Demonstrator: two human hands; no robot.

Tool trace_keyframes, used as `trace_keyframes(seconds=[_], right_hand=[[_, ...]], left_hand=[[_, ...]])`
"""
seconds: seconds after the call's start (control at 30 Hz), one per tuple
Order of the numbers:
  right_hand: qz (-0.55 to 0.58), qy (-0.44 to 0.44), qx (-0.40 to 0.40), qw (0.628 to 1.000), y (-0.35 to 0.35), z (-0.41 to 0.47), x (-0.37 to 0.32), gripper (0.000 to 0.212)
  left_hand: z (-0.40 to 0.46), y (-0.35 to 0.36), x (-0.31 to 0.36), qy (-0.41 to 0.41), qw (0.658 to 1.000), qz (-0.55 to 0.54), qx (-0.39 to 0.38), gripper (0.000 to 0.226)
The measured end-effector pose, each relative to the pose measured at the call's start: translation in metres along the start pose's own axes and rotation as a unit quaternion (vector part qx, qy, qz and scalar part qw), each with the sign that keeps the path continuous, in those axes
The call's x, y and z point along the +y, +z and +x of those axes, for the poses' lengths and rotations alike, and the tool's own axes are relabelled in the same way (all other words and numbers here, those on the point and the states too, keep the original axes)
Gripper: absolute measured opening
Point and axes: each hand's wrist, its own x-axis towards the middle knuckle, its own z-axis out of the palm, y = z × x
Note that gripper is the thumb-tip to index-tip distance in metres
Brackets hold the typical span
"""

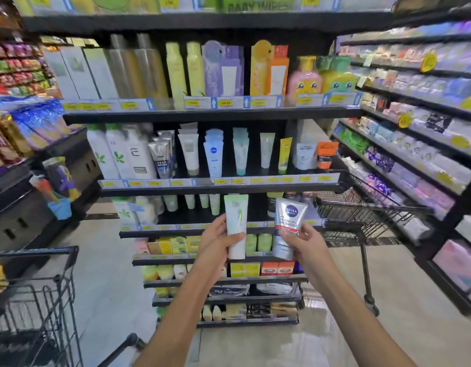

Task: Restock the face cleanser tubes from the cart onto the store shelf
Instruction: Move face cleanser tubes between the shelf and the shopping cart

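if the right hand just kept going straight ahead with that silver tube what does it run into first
Probably the dark tubes on the shelf directly behind the silver tube that the right hand holds; depth is unclear from this one view.

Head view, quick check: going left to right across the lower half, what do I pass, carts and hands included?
Black cart → left hand holding the green-and-white tube → silver Nivea Men tube held by the right hand → second wire cart → side shelving.

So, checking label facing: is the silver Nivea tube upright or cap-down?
Cap-down. The silver Nivea tube stands near vertical in the right hand, crimped end up, label readable.
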Motion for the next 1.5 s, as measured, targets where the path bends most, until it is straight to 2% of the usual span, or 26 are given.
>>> trace_keyframes(seconds=[0.13,0.3,0.43,0.63,0.83,1.0,1.2,1.37,1.5], right_hand=[[-0.017,-0.003,0.009,1.000,-0.016,0.032,-0.009,0.041],[-0.021,-0.009,0.012,1.000,-0.032,0.082,-0.029,0.044],[-0.030,-0.016,0.017,0.999,-0.045,0.115,-0.038,0.043],[-0.038,-0.013,0.029,0.999,-0.069,0.158,-0.043,0.047],[-0.033,-0.019,0.010,0.999,-0.090,0.182,-0.054,0.038],[-0.051,-0.021,0.005,0.998,-0.109,0.201,-0.059,0.037],[-0.043,-0.025,0.001,0.999,-0.132,0.223,-0.062,0.042],[-0.034,-0.034,0.008,0.999,-0.148,0.233,-0.062,0.043],[-0.022,-0.037,0.024,0.999,-0.157,0.239,-0.059,0.041]], left_hand=[[0.039,0.016,-0.001,0.017,1.000,0.022,-0.001,0.064],[0.100,0.042,0.008,0.046,0.998,0.048,0.005,0.052],[0.150,0.064,0.015,0.076,0.994,0.073,0.001,0.056],[0.232,0.091,0.023,0.107,0.981,0.156,0.031,0.062],[0.291,0.115,0.030,0.131,0.968,0.203,0.068,0.054],[0.327,0.127,0.020,0.127,0.951,0.269,0.085,0.052],[0.352,0.131,0.007,0.118,0.914,0.377,0.095,0.050],[0.364,0.131,0.010,0.128,0.895,0.416,0.097,0.051],[0.367,0.131,0.008,0.128,0.893,0.419,0.103,0.051]])
